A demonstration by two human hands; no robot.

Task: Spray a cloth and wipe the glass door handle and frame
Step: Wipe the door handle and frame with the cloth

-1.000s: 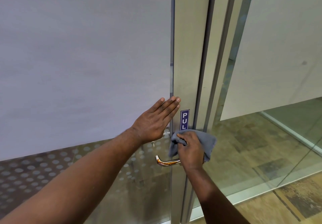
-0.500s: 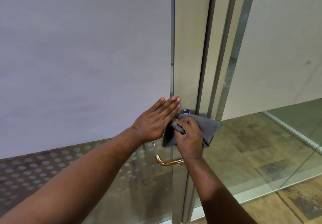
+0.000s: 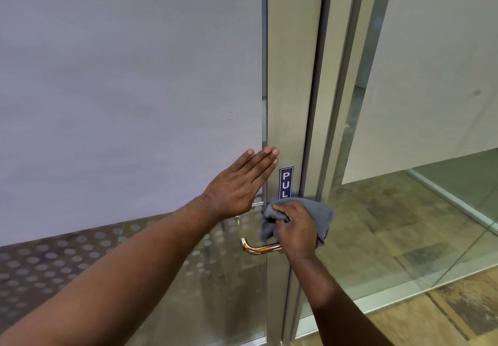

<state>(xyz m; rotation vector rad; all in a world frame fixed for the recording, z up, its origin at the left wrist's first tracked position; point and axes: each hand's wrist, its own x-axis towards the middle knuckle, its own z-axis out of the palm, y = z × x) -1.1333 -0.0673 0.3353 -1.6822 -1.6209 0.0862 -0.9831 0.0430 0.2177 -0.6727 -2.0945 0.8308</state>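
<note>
My right hand (image 3: 296,231) grips a bunched grey cloth (image 3: 322,217) and presses it against the metal door frame (image 3: 289,76), just below a blue PULL sticker (image 3: 285,181). A shiny lever handle (image 3: 254,248) sticks out to the left right under that hand; its inner end is hidden by the hand. My left hand (image 3: 239,184) lies flat on the frosted glass door (image 3: 121,89), fingers together, tips touching the frame's edge. No spray bottle is in view.
The lower door glass carries a band of grey dots (image 3: 54,265). To the right stands a second frame post (image 3: 347,76) and a fixed glass panel (image 3: 404,211) with a frosted upper part. Wood-look floor (image 3: 444,313) runs along the bottom right.
My right hand slid the cloth up over the PULL sticker half a second ago and has come back down, uncovering most of the sticker. The left hand has stayed in place.
</note>
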